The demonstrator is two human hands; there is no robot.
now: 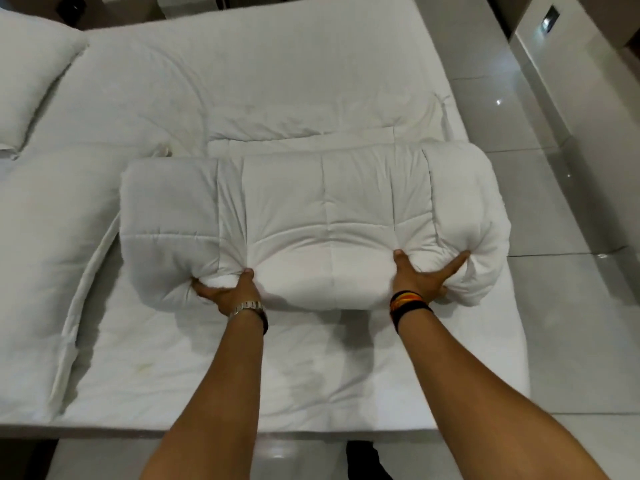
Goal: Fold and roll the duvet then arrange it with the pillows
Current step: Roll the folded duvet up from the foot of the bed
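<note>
A white quilted duvet roll (311, 209) lies crosswise on the bed, thick and rounded, with its unrolled part (304, 123) stretching flat beyond it. My left hand (228, 289) grips the roll's near underside left of centre, fingers dug into the fabric. My right hand (424, 275) presses the near side toward the right end, thumb and fingers spread around the bulge. A white pillow (31, 71) rests at the far left corner of the bed.
The white mattress (242, 375) reaches to the near edge below my arms. Another folded white cover (45, 244) lies along the left side. Glossy tiled floor (568, 306) runs along the right, with a wall unit (554, 36) at the far right.
</note>
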